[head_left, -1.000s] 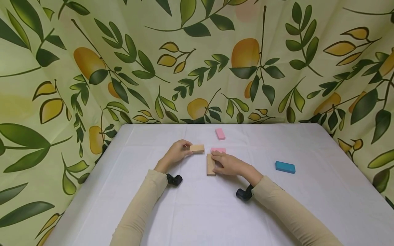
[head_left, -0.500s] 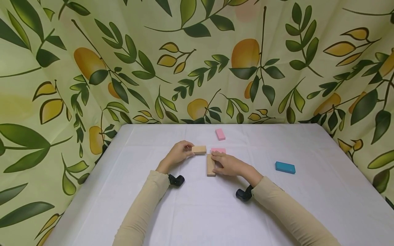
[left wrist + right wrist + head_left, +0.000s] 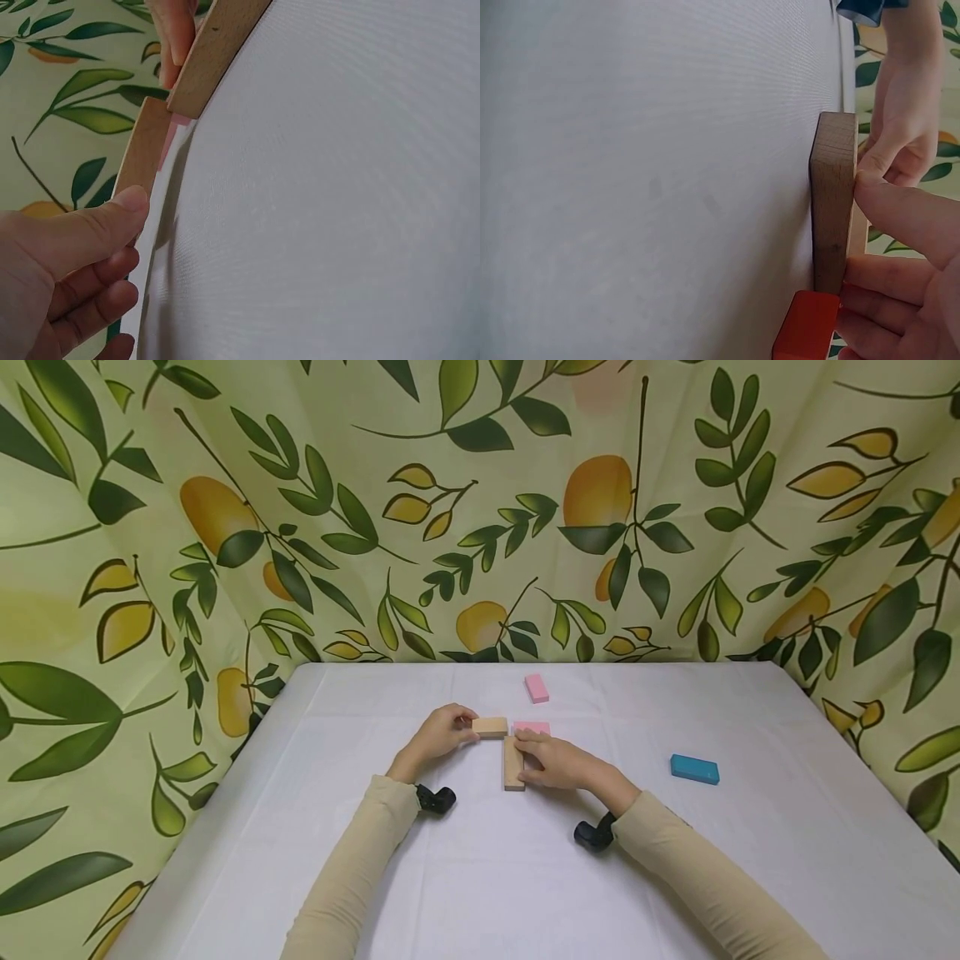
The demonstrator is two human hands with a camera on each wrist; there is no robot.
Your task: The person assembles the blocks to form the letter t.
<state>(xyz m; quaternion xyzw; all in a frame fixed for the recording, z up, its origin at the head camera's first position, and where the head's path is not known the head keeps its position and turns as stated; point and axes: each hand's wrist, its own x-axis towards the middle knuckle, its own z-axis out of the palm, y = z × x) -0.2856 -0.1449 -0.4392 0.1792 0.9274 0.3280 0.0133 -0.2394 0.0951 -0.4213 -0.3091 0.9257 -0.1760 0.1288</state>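
My left hand pinches one end of a wooden block, which lies crosswise in the head view. Its free end is close to the far end of a second wooden block, which points away from me. My right hand grips that second block, thumb and fingers along it. Just behind it lies a pink block, partly covered by my right fingers. In the right wrist view a red block sits against the wooden block, beside my curled fingers.
Another pink block lies farther back on the white-covered table. To the right is a blue block. A leaf-and-fruit patterned curtain hangs behind the table's back edge.
My left hand has moved a little to the right and slightly nearer with its wooden block, narrowing the space to the pink block. My right hand has stayed in place.
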